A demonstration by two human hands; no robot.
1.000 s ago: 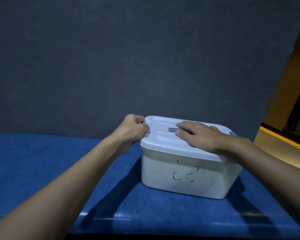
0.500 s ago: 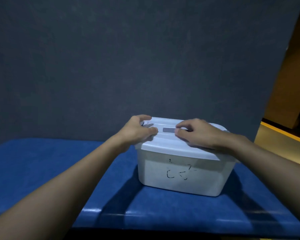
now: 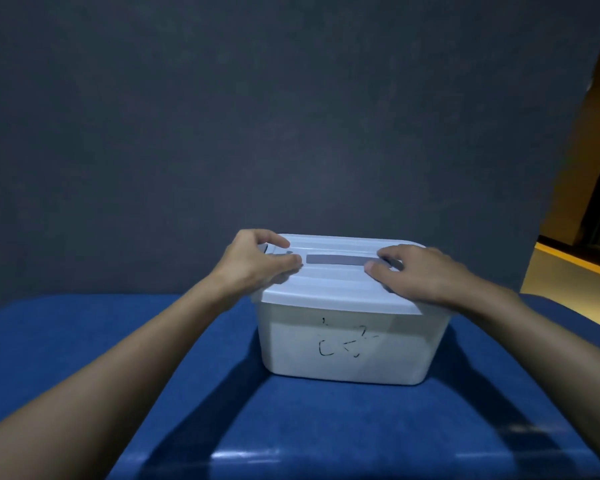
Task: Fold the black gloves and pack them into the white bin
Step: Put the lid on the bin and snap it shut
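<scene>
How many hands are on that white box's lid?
2. The left hand grips the lid at its left end; the right hand rests on its right side, by the grey handle. None hidden.

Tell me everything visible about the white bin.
The white bin is a rectangular, plastic-looking tub, upright on the blue surface, black scribbles on its near wall. Its ribbed lid is on, a grey handle strip flat along the top. The left hand curls round the lid's left end; the right hand rests on its right part. Contents hidden.
</scene>
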